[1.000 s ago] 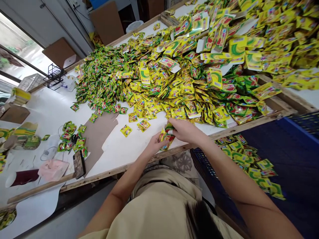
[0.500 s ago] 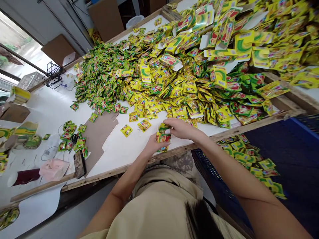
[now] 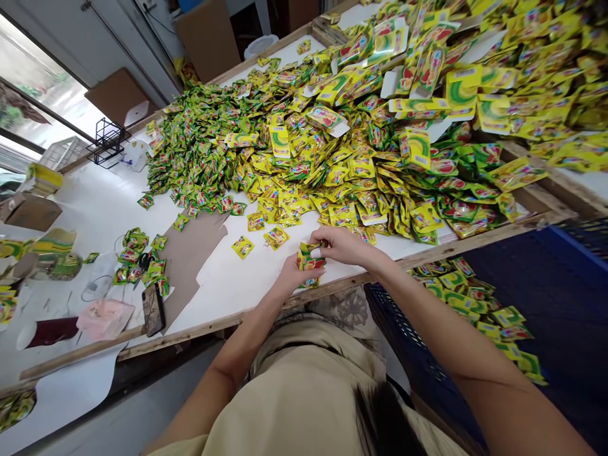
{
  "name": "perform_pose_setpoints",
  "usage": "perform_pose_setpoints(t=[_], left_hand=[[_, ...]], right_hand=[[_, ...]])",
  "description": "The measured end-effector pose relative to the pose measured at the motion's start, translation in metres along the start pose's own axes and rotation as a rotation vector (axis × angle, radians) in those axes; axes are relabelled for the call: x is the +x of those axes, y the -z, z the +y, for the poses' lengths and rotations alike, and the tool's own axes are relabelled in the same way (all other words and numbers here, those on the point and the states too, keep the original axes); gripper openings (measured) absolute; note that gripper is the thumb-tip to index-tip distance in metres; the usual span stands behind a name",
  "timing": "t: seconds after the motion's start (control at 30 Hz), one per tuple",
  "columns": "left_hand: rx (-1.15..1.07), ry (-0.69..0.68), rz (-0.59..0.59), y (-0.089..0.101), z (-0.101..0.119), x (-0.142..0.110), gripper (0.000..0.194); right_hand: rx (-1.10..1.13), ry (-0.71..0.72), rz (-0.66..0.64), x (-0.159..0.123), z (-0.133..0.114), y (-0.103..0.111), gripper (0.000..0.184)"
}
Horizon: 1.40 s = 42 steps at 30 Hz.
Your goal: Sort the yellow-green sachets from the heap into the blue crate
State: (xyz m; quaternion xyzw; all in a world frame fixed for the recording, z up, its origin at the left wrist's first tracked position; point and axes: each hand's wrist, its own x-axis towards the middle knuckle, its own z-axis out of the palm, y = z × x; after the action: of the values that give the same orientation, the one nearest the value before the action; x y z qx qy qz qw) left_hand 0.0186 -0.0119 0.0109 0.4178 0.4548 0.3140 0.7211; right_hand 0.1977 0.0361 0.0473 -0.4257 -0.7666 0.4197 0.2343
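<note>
Both arms reach forward from the body, forearms converging over the near edge. Left hand (image 3: 291, 277) low, coming in from the left, fingers curled round the side of one yellow-green packet (image 3: 310, 265), thumb across its face. Right hand (image 3: 336, 246) a little higher, wrist bent inward, fingertips pinching the packet's far end. Hands close together, both clamped on it; a white patch by the right thumb, cannot tell what.

Packet held just above the surface (image 3: 237, 282), near the front wooden rail (image 3: 190, 332). Long axis runs roughly away from the body, far end under the right fingers, near end toward the rail. Red-printed face turned up.

Surface white, wood-edged. Large heap of packets (image 3: 304, 171) beyond the hands, green to the left, yellow toward the middle and right, printed cartons (image 3: 415, 149) on top. Brown cardboard sheet (image 3: 187, 266) to the left; beside it a phone (image 3: 152, 310), scissors (image 3: 145, 261) among a small green cluster. Further left, a dark red cup (image 3: 50, 332) on its side.

Room: blue crate (image 3: 513, 285) at right, below the rail, packets inside. Window (image 3: 38, 69) far left; white tub (image 3: 260, 45) beyond the far edge.
</note>
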Motion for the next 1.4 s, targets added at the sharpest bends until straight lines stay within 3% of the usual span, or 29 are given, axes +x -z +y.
perform_pose_setpoints(t=[0.13,0.27,0.33,0.47,0.6,0.8,1.03,1.13,1.2,1.33,1.4], left_hand=[[-0.007,0.001,0.049,0.004,-0.003,-0.004,0.047],[-0.032,-0.011,0.051,0.006,-0.006,-0.006,0.046],[-0.053,-0.006,0.049,0.006,-0.007,-0.006,0.046],[-0.100,0.004,0.060,0.007,-0.008,-0.006,0.049],[-0.117,0.018,0.020,0.008,-0.004,-0.007,0.050],[-0.062,0.070,-0.031,0.010,-0.003,-0.005,0.046],[-0.005,0.023,-0.014,0.011,-0.005,-0.002,0.044],[0.042,-0.001,-0.022,0.011,-0.002,-0.003,0.046],[0.067,0.011,0.004,0.011,-0.002,-0.003,0.046],[0.031,0.038,0.070,0.016,-0.005,-0.002,0.051],[0.016,0.024,0.045,0.019,-0.006,-0.002,0.055]], right_hand=[[0.162,-0.044,0.157,-0.008,0.004,0.004,0.029],[0.107,0.010,0.308,-0.019,-0.002,0.001,0.018],[-0.022,0.098,0.281,-0.021,-0.009,-0.005,0.011],[-0.187,0.151,0.192,-0.022,-0.014,-0.017,0.020],[-0.157,0.141,0.096,-0.020,-0.013,-0.015,0.018],[-0.096,0.144,0.166,-0.014,-0.017,-0.009,0.018],[-0.070,0.065,-0.125,-0.010,-0.009,-0.019,0.025],[0.009,0.103,-0.231,-0.009,-0.008,-0.015,0.026],[0.092,0.096,-0.187,-0.010,-0.006,-0.013,0.023],[0.406,-0.068,0.109,-0.015,0.005,-0.022,0.031],[0.577,-0.158,0.139,-0.017,0.011,-0.033,0.039]])
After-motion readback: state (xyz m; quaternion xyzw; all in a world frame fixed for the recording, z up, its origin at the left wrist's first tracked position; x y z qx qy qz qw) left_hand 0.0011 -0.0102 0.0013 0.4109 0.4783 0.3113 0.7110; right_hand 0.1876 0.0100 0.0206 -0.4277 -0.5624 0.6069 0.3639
